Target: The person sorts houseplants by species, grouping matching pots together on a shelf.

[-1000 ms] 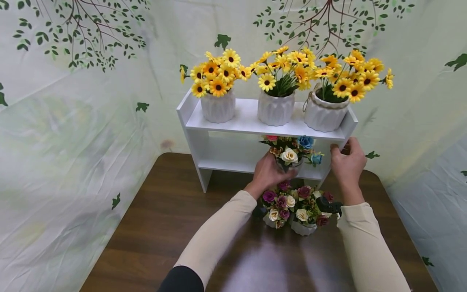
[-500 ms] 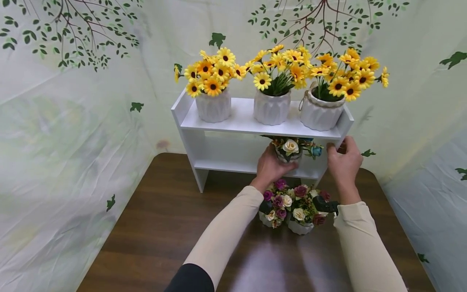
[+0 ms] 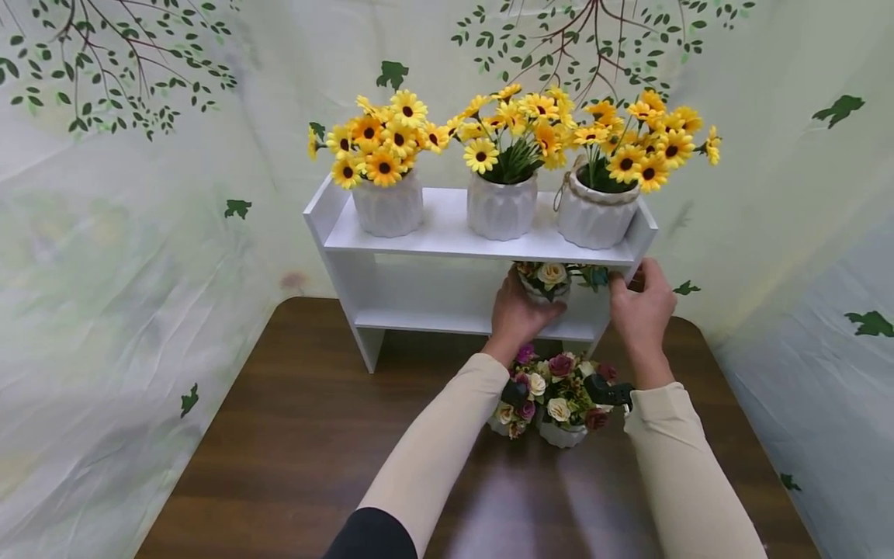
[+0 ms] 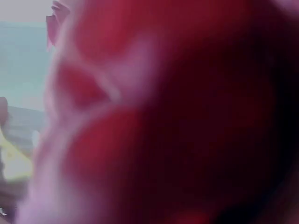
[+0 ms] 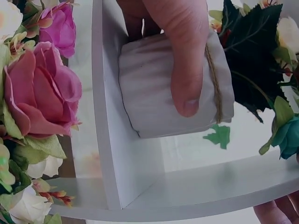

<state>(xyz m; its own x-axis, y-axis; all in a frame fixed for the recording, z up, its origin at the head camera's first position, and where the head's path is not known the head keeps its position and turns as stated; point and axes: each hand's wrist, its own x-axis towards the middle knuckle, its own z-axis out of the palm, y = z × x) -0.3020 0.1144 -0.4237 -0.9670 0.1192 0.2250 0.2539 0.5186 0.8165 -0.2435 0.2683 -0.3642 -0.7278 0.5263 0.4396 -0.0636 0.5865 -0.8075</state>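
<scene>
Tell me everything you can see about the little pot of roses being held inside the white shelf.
The small white pot is ribbed, looks ceramic, and has a twine band near its rim. It holds artificial roses, cream and teal, with dark green leaves. It sits in the shelf's lower compartment, toward the right end, under the top board. The left hand grips its side; the right hand is at the shelf's right end.

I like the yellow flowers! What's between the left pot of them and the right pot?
Another white pot of yellow flowers, standing mid-shelf in the head view.

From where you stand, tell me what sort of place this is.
Probably a staged indoor corner: a leaf-printed backdrop, a wooden table and a white shelf bearing sunflower pots.
</scene>
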